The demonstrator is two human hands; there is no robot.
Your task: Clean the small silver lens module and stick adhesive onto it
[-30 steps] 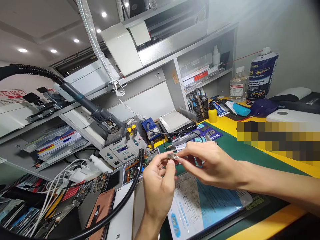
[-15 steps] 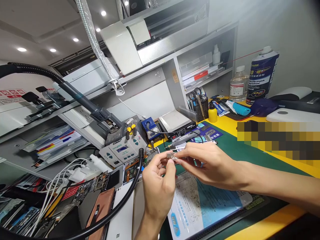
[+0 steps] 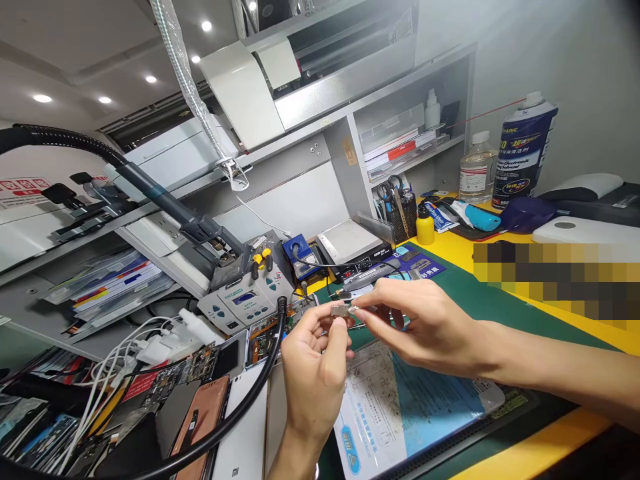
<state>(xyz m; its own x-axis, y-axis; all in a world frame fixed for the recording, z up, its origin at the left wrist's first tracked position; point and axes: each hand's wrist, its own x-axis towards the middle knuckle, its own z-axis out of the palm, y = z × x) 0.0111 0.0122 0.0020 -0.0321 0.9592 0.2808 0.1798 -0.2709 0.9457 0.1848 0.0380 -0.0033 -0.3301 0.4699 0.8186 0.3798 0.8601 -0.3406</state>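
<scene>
My left hand is closed, with thumb and fingertips pinching a small silvery metal piece that looks like a USB plug. From the right, my right hand pinches the other end of this piece, where a tiny pale bit shows between thumb and forefinger; the fingers cover most of it. Both hands hover above a blue-and-white printed sheet lying on the green mat.
Behind the hands stand a rework station, a flat heating plate and a yellow bottle. A black hose curves past my left hand. Phones and circuit boards lie at left. A spray can stands at back right.
My right fingers have shifted slightly right along the metal piece, so more of it shows. My left hand has moved slightly left and still grips it.
</scene>
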